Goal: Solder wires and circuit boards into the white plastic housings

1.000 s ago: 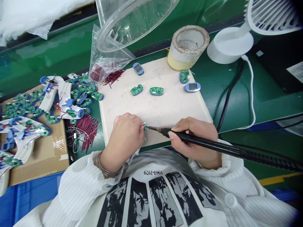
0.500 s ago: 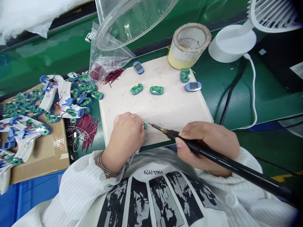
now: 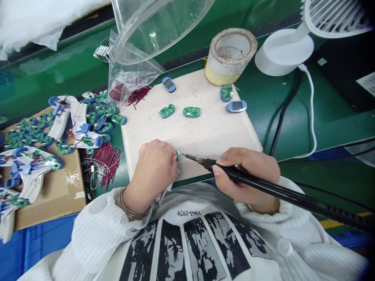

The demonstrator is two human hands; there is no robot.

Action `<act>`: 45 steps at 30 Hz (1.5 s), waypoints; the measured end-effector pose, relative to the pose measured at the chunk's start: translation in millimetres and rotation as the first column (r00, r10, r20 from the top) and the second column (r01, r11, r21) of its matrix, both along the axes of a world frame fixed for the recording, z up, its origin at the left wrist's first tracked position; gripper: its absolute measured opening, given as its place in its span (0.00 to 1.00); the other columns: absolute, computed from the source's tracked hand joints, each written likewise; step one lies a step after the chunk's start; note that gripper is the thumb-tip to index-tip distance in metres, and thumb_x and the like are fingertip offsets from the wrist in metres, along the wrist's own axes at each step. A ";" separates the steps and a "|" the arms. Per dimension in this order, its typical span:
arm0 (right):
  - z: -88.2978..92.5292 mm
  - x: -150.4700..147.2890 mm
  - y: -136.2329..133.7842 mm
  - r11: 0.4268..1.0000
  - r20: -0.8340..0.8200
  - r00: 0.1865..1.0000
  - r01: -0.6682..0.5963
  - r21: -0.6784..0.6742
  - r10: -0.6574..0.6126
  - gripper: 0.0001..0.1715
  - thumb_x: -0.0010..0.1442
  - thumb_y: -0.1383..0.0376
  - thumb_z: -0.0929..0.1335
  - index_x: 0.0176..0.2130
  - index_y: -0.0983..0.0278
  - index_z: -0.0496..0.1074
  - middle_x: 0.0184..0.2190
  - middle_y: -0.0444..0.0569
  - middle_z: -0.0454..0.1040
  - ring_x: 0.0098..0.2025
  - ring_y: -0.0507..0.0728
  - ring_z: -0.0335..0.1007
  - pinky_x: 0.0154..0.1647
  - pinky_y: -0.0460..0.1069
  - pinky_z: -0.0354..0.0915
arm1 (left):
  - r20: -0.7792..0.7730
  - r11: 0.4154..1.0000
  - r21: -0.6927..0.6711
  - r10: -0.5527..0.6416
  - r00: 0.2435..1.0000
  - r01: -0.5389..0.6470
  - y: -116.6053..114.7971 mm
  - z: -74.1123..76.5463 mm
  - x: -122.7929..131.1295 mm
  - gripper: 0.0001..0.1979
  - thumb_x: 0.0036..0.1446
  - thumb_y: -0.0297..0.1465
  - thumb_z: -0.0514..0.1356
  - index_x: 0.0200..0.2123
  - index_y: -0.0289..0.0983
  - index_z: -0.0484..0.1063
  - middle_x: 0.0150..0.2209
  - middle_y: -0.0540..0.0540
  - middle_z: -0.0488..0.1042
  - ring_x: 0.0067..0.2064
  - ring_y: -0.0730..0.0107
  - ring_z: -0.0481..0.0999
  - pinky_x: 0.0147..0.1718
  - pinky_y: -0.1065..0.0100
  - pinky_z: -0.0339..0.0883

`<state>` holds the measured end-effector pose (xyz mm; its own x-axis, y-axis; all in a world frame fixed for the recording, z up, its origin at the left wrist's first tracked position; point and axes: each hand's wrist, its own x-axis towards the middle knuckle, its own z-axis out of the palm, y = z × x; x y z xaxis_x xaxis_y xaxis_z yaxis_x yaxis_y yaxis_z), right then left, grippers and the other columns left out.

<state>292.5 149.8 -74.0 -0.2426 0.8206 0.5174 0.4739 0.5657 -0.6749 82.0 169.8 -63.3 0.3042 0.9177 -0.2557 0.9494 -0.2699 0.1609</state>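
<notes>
My left hand [image 3: 156, 168] is closed round a small green circuit board [image 3: 177, 155], of which only the edge shows past the fingers. My right hand [image 3: 249, 175] grips a black soldering iron [image 3: 231, 173], its tip pointing left, close beside that board; whether they touch is too small to tell. Both hands are over the front part of a pale work sheet [image 3: 216, 132]. Farther back on the sheet lie two boards, a left one [image 3: 167, 111] and a middle one [image 3: 191, 112], with a blue display unit [image 3: 169, 84] behind them.
Many blue-backed boards and white casings [image 3: 78, 117] cover a cardboard piece [image 3: 55, 199] at left. Dark red wires [image 3: 107, 164] lie beside it. A tape roll [image 3: 231, 54], white fan [image 3: 284, 50] and clear round-rimmed object [image 3: 158, 35] stand at the back.
The view has shifted slightly. My right hand and the soldering iron have moved a little left, with the tip still near the board. My left hand keeps its hold.
</notes>
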 end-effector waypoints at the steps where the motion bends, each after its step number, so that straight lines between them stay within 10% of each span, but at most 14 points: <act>1: -0.6 0.1 -0.5 1.000 -0.016 1.000 0.003 -0.010 -0.003 0.06 0.58 0.69 0.69 0.33 0.60 0.66 0.24 0.43 0.73 0.25 0.53 0.72 0.25 0.47 0.68 | 0.019 1.000 -0.005 0.005 1.000 -0.005 0.0 -0.8 -1.1 0.10 0.59 0.27 0.54 0.31 0.36 0.75 0.35 0.43 0.78 0.42 0.54 0.74 0.42 0.54 0.65; 13: -43.5 -43.2 11.8 0.957 -0.060 0.994 -0.100 -0.271 0.087 0.10 0.64 0.71 0.65 0.44 0.59 0.70 0.39 0.48 0.72 0.42 0.56 0.72 0.41 0.49 0.71 | 0.283 1.000 -0.019 0.026 0.959 -0.022 -0.3 -12.6 -17.3 0.07 0.58 0.28 0.57 0.30 0.38 0.74 0.36 0.46 0.79 0.42 0.60 0.75 0.47 0.57 0.66; 30: -47.3 -57.3 17.1 0.925 -0.121 0.945 -0.324 -0.198 0.305 0.21 0.62 0.74 0.61 0.52 0.57 0.66 0.42 0.49 0.67 0.46 0.58 0.67 0.48 0.53 0.68 | 0.258 0.999 -0.042 0.023 0.966 -0.013 -0.6 -11.1 -21.5 0.08 0.60 0.29 0.56 0.36 0.36 0.75 0.37 0.42 0.78 0.42 0.57 0.74 0.45 0.56 0.66; 45: -49.6 -55.4 17.6 0.952 -0.086 0.967 -0.253 -0.173 0.241 0.17 0.63 0.72 0.62 0.50 0.60 0.69 0.41 0.50 0.70 0.43 0.59 0.69 0.46 0.55 0.70 | 0.217 0.999 -0.021 0.031 0.976 -0.028 0.3 -6.5 -14.6 0.09 0.59 0.28 0.54 0.34 0.35 0.75 0.34 0.43 0.77 0.41 0.58 0.74 0.45 0.57 0.66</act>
